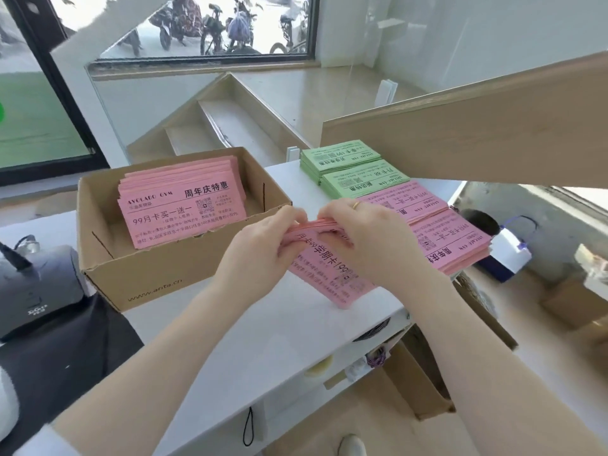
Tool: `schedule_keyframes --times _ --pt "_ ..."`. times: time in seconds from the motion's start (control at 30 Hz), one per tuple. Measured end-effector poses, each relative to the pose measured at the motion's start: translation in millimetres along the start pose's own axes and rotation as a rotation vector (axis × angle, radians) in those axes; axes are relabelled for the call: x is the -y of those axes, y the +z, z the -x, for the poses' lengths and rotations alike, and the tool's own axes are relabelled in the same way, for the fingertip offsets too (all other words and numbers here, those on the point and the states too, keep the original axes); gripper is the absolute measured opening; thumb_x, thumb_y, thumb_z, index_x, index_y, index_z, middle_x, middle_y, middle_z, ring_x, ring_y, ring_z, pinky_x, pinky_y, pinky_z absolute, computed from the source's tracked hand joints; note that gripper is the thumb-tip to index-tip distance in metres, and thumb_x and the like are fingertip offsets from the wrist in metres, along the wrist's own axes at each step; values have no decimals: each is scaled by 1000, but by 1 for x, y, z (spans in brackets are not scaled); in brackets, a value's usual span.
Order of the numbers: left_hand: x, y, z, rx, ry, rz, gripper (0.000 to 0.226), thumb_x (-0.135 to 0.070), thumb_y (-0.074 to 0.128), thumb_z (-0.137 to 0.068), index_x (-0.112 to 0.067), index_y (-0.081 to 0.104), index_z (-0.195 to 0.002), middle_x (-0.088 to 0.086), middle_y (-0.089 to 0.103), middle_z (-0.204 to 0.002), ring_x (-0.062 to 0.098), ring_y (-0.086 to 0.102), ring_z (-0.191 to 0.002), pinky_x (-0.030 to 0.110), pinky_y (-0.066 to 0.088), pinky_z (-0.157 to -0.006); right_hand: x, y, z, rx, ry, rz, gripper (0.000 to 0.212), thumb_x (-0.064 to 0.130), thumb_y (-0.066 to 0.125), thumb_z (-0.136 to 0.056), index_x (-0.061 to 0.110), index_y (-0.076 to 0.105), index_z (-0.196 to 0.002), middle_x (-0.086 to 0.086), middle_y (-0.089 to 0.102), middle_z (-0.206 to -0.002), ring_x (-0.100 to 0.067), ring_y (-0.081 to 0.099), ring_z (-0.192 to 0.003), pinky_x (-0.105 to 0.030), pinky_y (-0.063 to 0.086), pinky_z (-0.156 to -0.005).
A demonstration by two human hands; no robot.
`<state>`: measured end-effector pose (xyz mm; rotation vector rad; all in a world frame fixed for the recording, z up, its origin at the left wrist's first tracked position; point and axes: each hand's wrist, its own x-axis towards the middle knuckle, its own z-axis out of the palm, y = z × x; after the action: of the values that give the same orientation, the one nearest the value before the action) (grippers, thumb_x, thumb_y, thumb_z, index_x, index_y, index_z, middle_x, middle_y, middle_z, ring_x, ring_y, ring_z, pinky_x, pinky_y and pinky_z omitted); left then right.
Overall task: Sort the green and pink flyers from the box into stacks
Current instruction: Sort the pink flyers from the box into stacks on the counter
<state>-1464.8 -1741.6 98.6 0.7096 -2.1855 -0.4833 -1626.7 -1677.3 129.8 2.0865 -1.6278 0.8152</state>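
Head: cardboard box [158, 274] w/ pink flyers [181, 205] inside

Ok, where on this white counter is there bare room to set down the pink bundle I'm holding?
Bare counter lies under your forearms, between the cardboard box and the front edge. The far right is crowded: green stacks and pink stacks sit edge to edge.

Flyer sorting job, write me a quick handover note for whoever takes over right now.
Left hand and right hand: together gripping a bundle of pink paper flyers above the white counter.
Brown cardboard box: a pile of pink flyers remains inside.
Done: two green flyer stacks and two pink flyer stacks at the counter's far right.
Left: place the held bundle, then empty the box.
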Motion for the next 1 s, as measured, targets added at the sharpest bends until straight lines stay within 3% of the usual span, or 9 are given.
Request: schedule_keyframes --times 0.1,0.17,0.23,0.37,0.53,0.63,0.77,0.87,1.0 --pt "-11 16 -22 -84 -231 320 36 -11 73 -76 -31 49 -94 -12 66 -79 -2 58 -66 14 46 -68 -28 -12 -2 41 247 -155 10 26 65 -79 17 64 -84 9 58 -66 -19 55 -58 -29 42 -51" --pt "-7 32 -37 -36 -400 543 33 -11 71 -78 -32 52 -95 -6 70 -82 7 64 -73 29 54 -77 -53 -9 4 37 517 -482 7 16 70 -79 18 64 -84 5 67 -73 -16 61 -69 -33 48 -62" --pt "6 53 -46 143 -521 624 30 -12 67 -82 -32 53 -100 -5 71 -89 12 68 -83 42 53 -85 -82 -4 14 -59 727 -711 10 7 69 -79 16 64 -82 7 69 -75 -15 66 -75 -37 54 -72" --pt "29 104 -52 560 -633 569 34 -12 64 -86 -25 51 -114 -4 70 -105 13 69 -92 42 54 -85 -147 7 27 -174 1047 -947 12 0 64 -82 12 62 -82 -5 71 -83 -24 69 -79 -42 58 -72" --pt "29 151 -84 370 -781 620 25 -4 62 -85 -22 57 -103 4 71 -96 17 68 -85 35 55 -85 -231 20 36 -240 1335 -1035 10 2 65 -83 9 58 -84 -9 67 -78 -20 66 -65 -31 58 -58" --pt "26 173 -112 164 -901 710 16 -4 62 -85 -18 61 -93 7 70 -86 24 64 -79 35 54 -80 -277 34 43 -158 1370 -934 12 6 66 -83 7 60 -93 -9 67 -86 -16 66 -66 -29 57 -61" --pt "27 200 -142 -62 -957 695 15 -7 65 -84 -11 58 -97 7 70 -79 23 63 -71 31 53 -71 -319 48 49 -10 1325 -756 33 9 71 -79 7 58 -109 -11 65 -105 -24 65 -88 -37 54 -78" --pt "29 214 -156 -119 -950 654 15 -8 64 -85 -12 57 -97 4 71 -78 18 66 -69 28 54 -68 -338 53 47 11 1260 -738 26 9 71 -79 11 59 -102 -10 66 -101 -21 64 -85 -32 51 -75" --pt "30 229 -157 -99 -879 438 14 -16 63 -86 -22 56 -96 3 70 -81 25 66 -80 36 53 -76 -354 60 47 117 1155 -593 18 17 70 -79 21 60 -92 -3 68 -94 -20 65 -87 -40 51 -85"
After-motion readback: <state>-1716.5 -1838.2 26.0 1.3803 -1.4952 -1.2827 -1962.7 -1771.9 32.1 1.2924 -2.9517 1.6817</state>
